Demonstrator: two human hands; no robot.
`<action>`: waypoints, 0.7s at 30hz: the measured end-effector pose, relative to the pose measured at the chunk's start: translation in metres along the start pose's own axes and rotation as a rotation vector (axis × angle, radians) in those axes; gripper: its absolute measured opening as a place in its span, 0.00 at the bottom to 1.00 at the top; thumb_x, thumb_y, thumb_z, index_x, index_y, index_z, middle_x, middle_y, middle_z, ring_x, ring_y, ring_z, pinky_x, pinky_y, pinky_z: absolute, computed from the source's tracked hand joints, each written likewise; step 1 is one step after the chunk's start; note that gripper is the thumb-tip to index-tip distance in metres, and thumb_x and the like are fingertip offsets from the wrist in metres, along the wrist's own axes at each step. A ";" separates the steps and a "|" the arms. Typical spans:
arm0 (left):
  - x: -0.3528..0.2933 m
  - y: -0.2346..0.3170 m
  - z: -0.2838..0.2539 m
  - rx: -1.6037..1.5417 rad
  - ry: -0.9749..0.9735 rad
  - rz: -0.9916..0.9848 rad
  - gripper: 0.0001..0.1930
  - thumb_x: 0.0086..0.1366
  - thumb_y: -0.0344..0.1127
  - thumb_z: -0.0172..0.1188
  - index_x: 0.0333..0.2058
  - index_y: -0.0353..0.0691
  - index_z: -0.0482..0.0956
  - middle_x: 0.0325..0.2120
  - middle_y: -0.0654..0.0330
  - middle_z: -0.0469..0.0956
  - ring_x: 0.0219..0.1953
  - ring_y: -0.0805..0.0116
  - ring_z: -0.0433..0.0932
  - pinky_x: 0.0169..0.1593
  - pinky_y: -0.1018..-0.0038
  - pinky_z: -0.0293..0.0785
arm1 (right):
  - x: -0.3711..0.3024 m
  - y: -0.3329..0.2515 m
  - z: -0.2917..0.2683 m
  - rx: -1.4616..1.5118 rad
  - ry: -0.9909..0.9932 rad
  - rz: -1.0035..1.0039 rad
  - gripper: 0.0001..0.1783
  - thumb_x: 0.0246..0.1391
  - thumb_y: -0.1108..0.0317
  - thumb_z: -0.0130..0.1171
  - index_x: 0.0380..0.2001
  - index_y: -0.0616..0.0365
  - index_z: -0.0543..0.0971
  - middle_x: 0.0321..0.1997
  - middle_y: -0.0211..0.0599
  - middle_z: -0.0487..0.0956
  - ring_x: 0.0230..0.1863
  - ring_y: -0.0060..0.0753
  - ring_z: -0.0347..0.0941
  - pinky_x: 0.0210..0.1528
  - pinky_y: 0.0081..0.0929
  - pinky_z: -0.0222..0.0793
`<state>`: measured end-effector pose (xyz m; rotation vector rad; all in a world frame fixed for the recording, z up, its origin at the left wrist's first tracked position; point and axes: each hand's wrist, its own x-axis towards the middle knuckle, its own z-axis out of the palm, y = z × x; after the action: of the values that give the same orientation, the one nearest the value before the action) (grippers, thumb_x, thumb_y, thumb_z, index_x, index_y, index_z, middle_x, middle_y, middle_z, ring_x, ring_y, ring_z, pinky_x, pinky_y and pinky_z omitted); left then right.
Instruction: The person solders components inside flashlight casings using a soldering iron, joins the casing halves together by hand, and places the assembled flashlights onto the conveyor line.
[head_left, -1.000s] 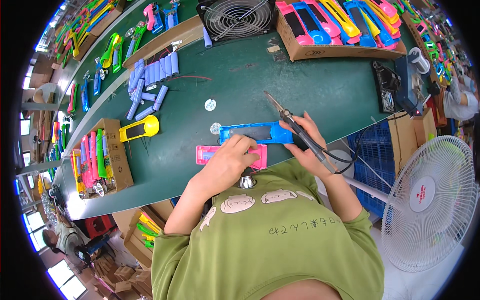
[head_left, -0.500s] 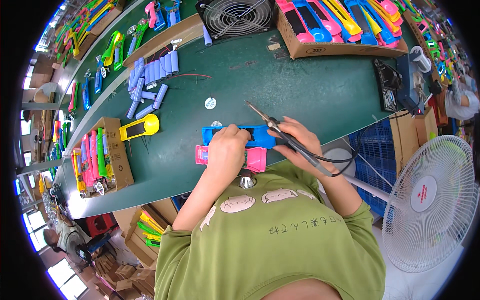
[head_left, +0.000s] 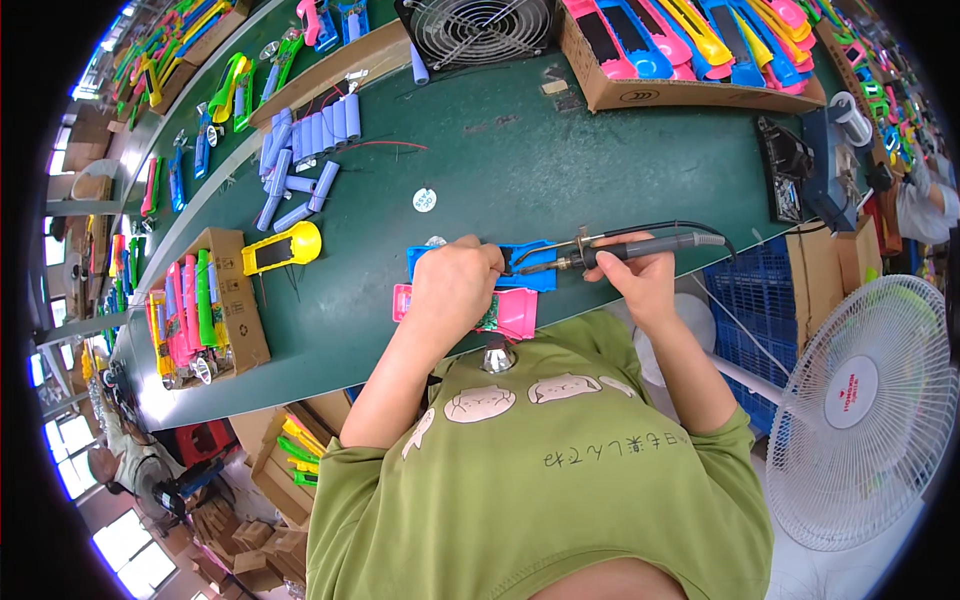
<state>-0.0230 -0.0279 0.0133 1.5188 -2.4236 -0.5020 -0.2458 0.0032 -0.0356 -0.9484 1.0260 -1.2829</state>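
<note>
Seen from the middle of the view, a round white paper sticker (head_left: 425, 200) at eleven o'clock bears dark capital letters. A dark line of Japanese script crosses the olive-green cotton T-shirt (head_left: 560, 510) at five. Red lettering marks the round white fan hub (head_left: 852, 392) past three; printed symbols mark the brown cardboard carton (head_left: 240, 310) at nine.

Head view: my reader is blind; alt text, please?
A person's right hand holds a dark-handled soldering iron, tip over a blue plastic casing that the left hand partly covers; a pink plastic casing lies beside it on a green worktable.
</note>
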 end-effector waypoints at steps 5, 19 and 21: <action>0.000 0.000 0.000 0.007 -0.004 0.003 0.02 0.46 0.30 0.57 0.21 0.42 0.78 0.18 0.56 0.73 0.23 0.58 0.74 0.28 0.66 0.69 | -0.001 0.005 0.004 -0.027 -0.012 -0.001 0.10 0.46 0.79 0.57 0.34 0.69 0.72 0.31 0.43 0.77 0.28 0.30 0.76 0.32 0.23 0.74; 0.004 0.000 0.001 0.026 -0.034 -0.001 0.03 0.46 0.29 0.56 0.20 0.42 0.79 0.18 0.56 0.73 0.23 0.56 0.74 0.29 0.65 0.70 | -0.020 -0.006 0.012 -0.034 0.050 -0.159 0.11 0.49 0.77 0.56 0.36 0.68 0.70 0.32 0.44 0.77 0.26 0.29 0.77 0.30 0.21 0.73; 0.004 0.000 0.001 0.034 -0.040 -0.001 0.03 0.46 0.29 0.56 0.20 0.42 0.79 0.18 0.56 0.73 0.23 0.56 0.74 0.29 0.65 0.70 | -0.030 -0.008 0.021 -0.122 0.048 -0.275 0.12 0.50 0.79 0.54 0.39 0.67 0.67 0.33 0.47 0.77 0.28 0.29 0.77 0.31 0.20 0.73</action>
<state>-0.0251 -0.0318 0.0128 1.5385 -2.4740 -0.4986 -0.2286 0.0321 -0.0202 -1.1883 1.0459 -1.4879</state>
